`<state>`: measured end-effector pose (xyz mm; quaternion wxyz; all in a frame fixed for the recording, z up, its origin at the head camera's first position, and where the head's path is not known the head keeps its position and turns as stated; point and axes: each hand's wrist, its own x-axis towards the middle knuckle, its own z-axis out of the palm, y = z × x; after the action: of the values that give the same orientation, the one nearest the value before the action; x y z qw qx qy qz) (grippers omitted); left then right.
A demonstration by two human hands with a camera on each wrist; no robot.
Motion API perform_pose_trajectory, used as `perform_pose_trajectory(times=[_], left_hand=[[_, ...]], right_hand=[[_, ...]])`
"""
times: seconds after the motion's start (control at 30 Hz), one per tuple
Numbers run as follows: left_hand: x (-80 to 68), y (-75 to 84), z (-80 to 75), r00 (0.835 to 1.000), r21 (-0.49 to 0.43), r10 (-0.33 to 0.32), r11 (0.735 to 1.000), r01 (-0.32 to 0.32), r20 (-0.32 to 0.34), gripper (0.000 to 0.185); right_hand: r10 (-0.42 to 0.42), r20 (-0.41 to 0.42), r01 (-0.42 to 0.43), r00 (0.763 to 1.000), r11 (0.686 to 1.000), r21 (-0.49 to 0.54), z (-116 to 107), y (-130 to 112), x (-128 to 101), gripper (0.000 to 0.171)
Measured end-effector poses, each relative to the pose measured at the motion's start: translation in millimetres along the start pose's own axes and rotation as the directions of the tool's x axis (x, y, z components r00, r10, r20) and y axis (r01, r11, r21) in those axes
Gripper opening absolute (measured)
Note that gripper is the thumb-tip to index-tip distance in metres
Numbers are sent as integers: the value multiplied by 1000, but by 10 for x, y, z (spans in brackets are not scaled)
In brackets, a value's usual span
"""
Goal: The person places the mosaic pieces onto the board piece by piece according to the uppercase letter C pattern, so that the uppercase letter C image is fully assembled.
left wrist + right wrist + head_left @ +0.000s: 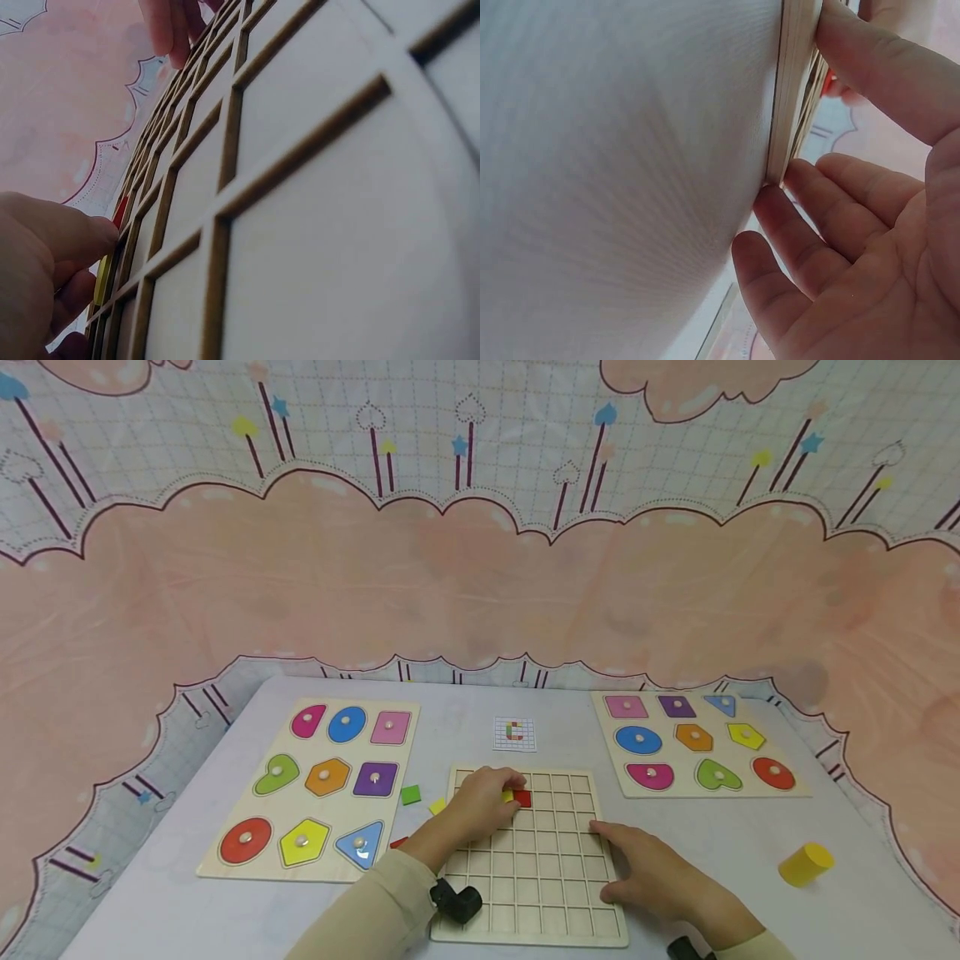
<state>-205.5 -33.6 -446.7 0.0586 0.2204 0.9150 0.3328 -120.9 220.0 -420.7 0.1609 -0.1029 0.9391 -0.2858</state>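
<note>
A wooden grid board (546,868) lies on the table in front of me, a red square tile (522,798) in one of its upper cells. My left hand (483,803) is over the board's upper left part, pinching a yellow square tile (507,796) right beside the red one. In the left wrist view the thumb overlaps the yellow tile (101,281), with the red tile (121,211) just past its tip. My right hand (652,872) rests against the board's right edge, fingers extended. The right wrist view shows its fingertips touching the board's side (787,97).
Loose green (410,795), yellow (437,807) and red (399,842) tiles lie left of the board. A pattern card (514,734) sits behind it. Knobbed shape puzzles stand at left (330,810) and right (675,768). A yellow cylinder (806,865) is at far right.
</note>
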Motion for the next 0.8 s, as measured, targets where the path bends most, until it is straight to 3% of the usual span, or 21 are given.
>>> perform_pose_trajectory(times=[0.6, 0.8], left_hand=[[10, 2, 19, 1000, -1, 1, 1000, -1, -9, 25], [4, -12, 0, 1000, -57, -14, 998, 14, 0, 28]], right_hand=[[-17, 14, 17, 1000, 1000, 17, -18, 15, 4, 81], [-14, 11, 13, 1000, 1000, 15, -17, 16, -2, 81]])
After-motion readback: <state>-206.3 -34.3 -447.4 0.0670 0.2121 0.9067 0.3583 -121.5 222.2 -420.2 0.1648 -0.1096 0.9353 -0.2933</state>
